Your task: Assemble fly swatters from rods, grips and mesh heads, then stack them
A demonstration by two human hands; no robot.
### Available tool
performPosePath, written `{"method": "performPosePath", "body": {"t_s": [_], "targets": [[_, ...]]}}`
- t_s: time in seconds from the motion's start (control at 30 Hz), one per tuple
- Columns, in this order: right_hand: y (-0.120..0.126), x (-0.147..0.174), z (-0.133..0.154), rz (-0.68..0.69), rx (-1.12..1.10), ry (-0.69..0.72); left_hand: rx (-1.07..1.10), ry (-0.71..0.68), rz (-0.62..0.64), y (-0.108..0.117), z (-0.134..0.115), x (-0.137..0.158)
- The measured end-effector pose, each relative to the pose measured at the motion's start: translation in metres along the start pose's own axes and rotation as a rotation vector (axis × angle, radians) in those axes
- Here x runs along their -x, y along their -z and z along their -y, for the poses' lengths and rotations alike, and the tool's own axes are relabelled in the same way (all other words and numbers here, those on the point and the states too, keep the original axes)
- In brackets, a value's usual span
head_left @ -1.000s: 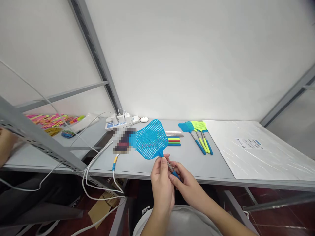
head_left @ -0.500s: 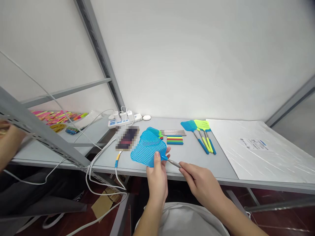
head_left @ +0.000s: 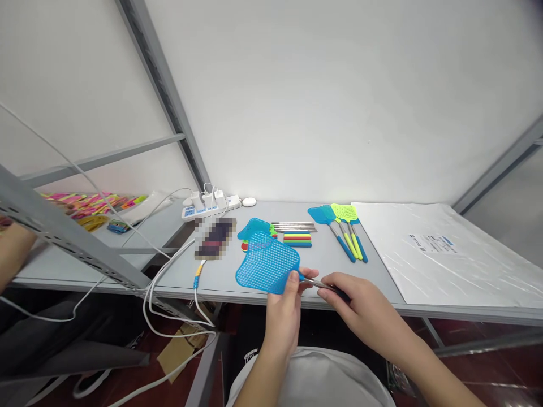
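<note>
A blue fly swatter [head_left: 265,270] is held level over the table's front edge, its perforated head pointing left. My left hand [head_left: 283,316] pinches it at the neck, thumb on top, where the head meets the metal rod. Farther right, my right hand [head_left: 362,305] is closed around the rod, and its fingers partly cover a dark end. Behind the held head lie loose swatter heads [head_left: 251,227], blue with green and red showing. Beside them are several thin metal rods [head_left: 294,226] and a row of coloured grip tubes [head_left: 297,239].
Several blue and yellow swatters with handles [head_left: 348,243] lie right of centre. A white wrapped package [head_left: 394,243] covers the table's right side. A power strip [head_left: 212,208], a pixelated phone-like object [head_left: 215,240] and white cables [head_left: 155,305] are left. Another person's arm [head_left: 14,251] shows beyond the metal post.
Both hands and the swatter have shifted slightly right in view. My right hand has turned a little on the rod, and a dark end now shows by its fingers.
</note>
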State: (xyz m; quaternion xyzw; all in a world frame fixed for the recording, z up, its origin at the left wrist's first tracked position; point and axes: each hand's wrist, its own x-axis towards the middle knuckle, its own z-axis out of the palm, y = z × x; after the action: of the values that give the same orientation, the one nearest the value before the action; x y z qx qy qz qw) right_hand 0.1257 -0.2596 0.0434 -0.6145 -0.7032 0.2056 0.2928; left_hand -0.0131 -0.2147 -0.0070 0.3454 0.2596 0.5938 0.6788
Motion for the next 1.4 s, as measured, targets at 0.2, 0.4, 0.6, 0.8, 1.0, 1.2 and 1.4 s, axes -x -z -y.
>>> {"method": "performPosePath", "body": {"t_s": [0.2,0.4,0.6,0.8,1.0,1.2,1.4], "targets": [[-0.003,0.000,0.002,0.007,0.043,0.040,-0.015,0.000,-0.012,-0.003,0.008,0.003],[0.002,-0.021,-0.001,0.260,-0.234,0.008,0.005,0.039,-0.064,0.002,0.010,-0.007],[-0.005,-0.025,0.002,0.145,-0.195,0.024,0.081,0.049,-0.107,0.006,0.012,-0.010],[-0.005,-0.028,0.006,0.169,-0.240,0.061,0.082,0.023,-0.039,0.008,0.009,-0.009],[-0.004,-0.040,-0.005,0.482,-0.531,-0.049,0.008,-0.030,-0.063,0.011,0.005,-0.010],[-0.006,-0.033,0.009,0.253,-0.256,0.031,0.099,0.012,-0.095,0.012,-0.003,-0.014],[-0.013,-0.022,0.008,0.027,0.131,0.081,0.171,0.024,-0.186,0.014,-0.013,-0.019]]}}
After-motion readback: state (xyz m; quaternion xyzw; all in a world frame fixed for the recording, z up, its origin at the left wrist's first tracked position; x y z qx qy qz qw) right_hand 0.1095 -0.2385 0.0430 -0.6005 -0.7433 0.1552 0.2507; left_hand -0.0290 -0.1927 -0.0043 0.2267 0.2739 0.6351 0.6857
